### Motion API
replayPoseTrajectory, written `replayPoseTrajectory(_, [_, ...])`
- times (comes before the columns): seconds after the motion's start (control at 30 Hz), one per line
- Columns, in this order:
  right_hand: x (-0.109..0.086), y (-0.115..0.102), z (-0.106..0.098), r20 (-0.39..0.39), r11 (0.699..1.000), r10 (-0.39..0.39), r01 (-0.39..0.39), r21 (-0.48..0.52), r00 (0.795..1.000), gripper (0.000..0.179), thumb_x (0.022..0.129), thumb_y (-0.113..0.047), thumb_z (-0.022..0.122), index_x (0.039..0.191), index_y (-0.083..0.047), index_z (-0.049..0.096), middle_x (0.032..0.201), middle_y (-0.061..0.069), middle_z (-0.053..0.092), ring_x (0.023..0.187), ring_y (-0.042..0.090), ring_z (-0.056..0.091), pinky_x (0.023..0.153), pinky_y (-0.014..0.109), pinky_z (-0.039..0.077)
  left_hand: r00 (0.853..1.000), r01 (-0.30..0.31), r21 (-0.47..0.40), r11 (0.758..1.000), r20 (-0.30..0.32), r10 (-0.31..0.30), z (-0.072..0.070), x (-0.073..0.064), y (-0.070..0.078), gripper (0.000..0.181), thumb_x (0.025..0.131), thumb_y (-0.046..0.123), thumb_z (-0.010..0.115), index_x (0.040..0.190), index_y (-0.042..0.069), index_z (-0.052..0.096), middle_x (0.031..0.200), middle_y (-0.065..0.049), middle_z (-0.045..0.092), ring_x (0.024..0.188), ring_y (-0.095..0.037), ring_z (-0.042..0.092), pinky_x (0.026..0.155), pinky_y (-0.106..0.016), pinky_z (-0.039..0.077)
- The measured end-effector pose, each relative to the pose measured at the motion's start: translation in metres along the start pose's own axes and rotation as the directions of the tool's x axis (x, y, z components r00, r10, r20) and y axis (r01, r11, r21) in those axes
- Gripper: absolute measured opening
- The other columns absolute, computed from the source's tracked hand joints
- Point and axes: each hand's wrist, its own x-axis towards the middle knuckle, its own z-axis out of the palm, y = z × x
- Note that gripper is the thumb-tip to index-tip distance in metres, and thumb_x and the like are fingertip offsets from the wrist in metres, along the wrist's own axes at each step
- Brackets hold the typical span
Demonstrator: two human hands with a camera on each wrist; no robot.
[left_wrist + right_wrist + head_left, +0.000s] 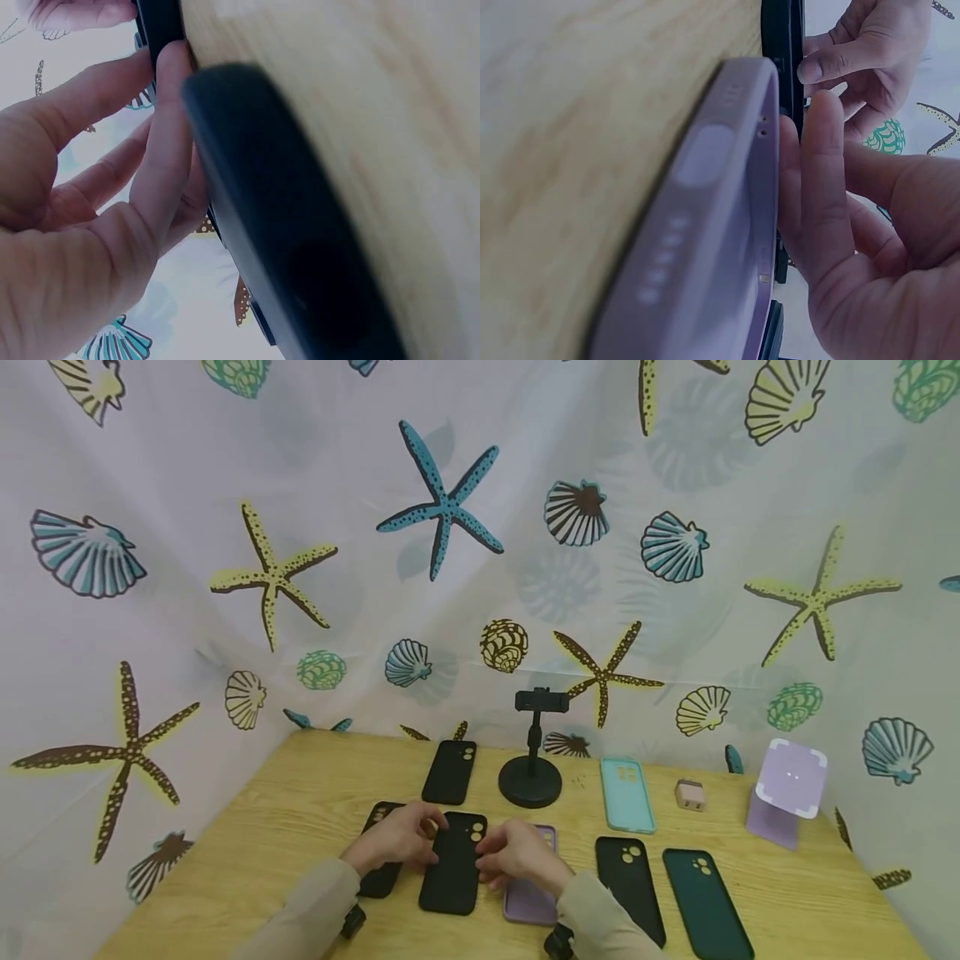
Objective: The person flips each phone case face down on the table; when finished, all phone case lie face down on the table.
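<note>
A black phone case (453,867) lies flat on the wooden table between the two hands. My left hand (399,837) is at its left edge, with loosely bent fingers and the thumb touching or nearly touching the side. At the right edge is my right hand (519,857), its fingertips close to the case; whether they touch is unclear. Under the right hand, partly covered, lies a purple phone case (531,900), whose raised rim (705,157) fills much of the right wrist view. Another black case (381,878) sits partly beneath the left hand.
Behind the hands are a black case (450,772) and a black phone stand (531,781). To the right lie a light-blue case (628,797), a pink charger plug (691,795), a black case (632,885), a dark green case (707,902) and a purple stand (791,781).
</note>
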Motion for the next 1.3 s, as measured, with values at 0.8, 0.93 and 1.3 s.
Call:
replayPoseTrajectory(0.8, [0.005, 0.0, 0.001, 0.048, 0.999, 0.008, -0.01, 0.051, 0.999, 0.025, 0.089, -0.005, 0.069, 0.112, 0.006, 0.07, 0.084, 0.017, 0.073, 0.07, 0.024, 0.072, 0.064, 0.035, 0.061, 0.984, 0.054, -0.401, 0.915, 0.175, 0.018, -0.023, 0.0, -0.009, 0.075, 0.084, -0.002, 0.071, 0.149, 0.004, 0.034, 0.113, -0.021, 0.062, 0.086, -0.026, 0.07, 0.073, -0.047, 0.06])
replayPoseTrajectory(0.93, [0.004, -0.002, 0.001, 0.056, 0.999, 0.01, -0.012, 0.043, 0.998, 0.027, 0.09, -0.01, 0.07, 0.113, 0.004, 0.07, 0.09, 0.017, 0.073, 0.075, 0.027, 0.073, 0.066, 0.035, 0.061, 0.981, 0.042, -0.442, 0.896, 0.19, 0.048, -0.025, 0.002, -0.012, 0.075, 0.086, -0.001, 0.069, 0.15, 0.006, 0.031, 0.111, -0.021, 0.061, 0.091, -0.026, 0.069, 0.073, -0.048, 0.06])
replayPoseTrajectory(1.3, [0.001, -0.003, 0.004, 0.12, 0.993, 0.03, -0.043, 0.112, 0.992, 0.032, 0.093, -0.014, 0.067, 0.119, 0.006, 0.067, 0.104, 0.017, 0.071, 0.09, 0.033, 0.071, 0.077, 0.039, 0.06, 0.972, 0.068, -0.503, 0.862, 0.228, 0.057, -0.025, 0.003, -0.012, 0.077, 0.09, 0.004, 0.068, 0.154, 0.01, 0.026, 0.142, -0.031, 0.04, 0.104, -0.027, 0.066, 0.082, -0.053, 0.057])
